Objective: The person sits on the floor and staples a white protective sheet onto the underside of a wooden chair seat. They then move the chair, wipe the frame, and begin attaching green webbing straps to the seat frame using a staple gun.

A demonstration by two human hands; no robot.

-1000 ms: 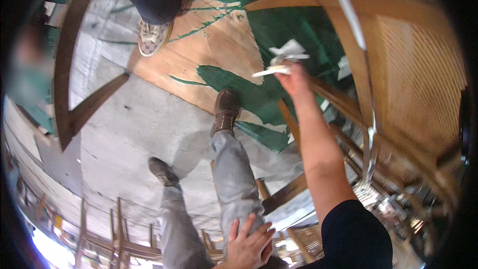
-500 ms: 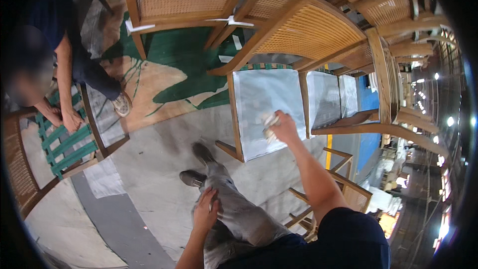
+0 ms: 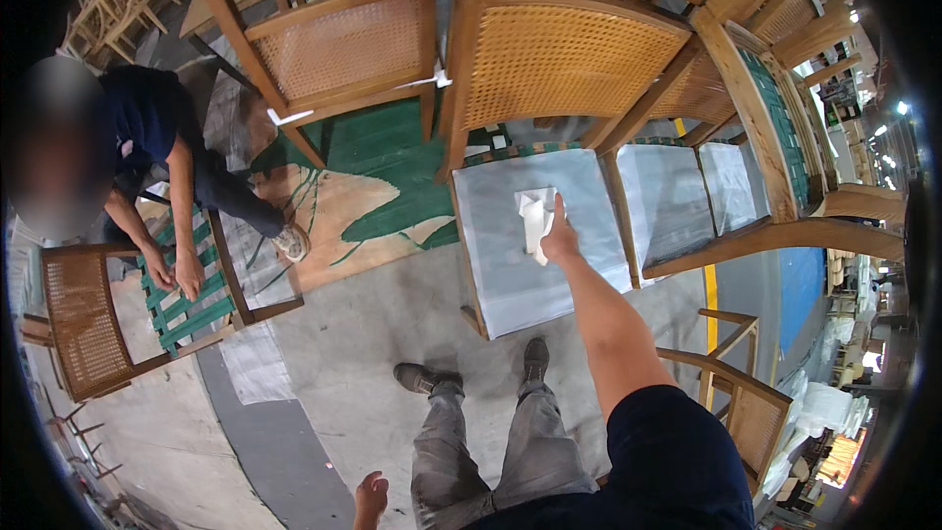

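Note:
My right hand [image 3: 559, 238] reaches out over a chair seat [image 3: 589, 285] covered in clear plastic sheeting, closed round a folded white cloth [image 3: 533, 221]. The cloth hangs loosely past the fingers, above or against the cover; which of the two I cannot tell. Behind the seat rises its woven cane backrest [image 3: 569, 64] in a wooden frame. Low down beside my left leg, my left hand [image 3: 371, 499] is partly in view, bare, with thumb and fingers apart and nothing in it.
To the left a person bends over a chair with green webbing [image 3: 191, 304], both hands on the straps. More plastic-covered chairs [image 3: 667, 196] stand in a row to the right. A small wooden chair [image 3: 741, 393] is at the lower right. Green-stained board [image 3: 392, 191] lies on the floor.
My left hand has come off my thigh and dropped lower. The right hand still holds the cloth, which now hangs more unfolded. My feet stand farther apart, and the view has shifted.

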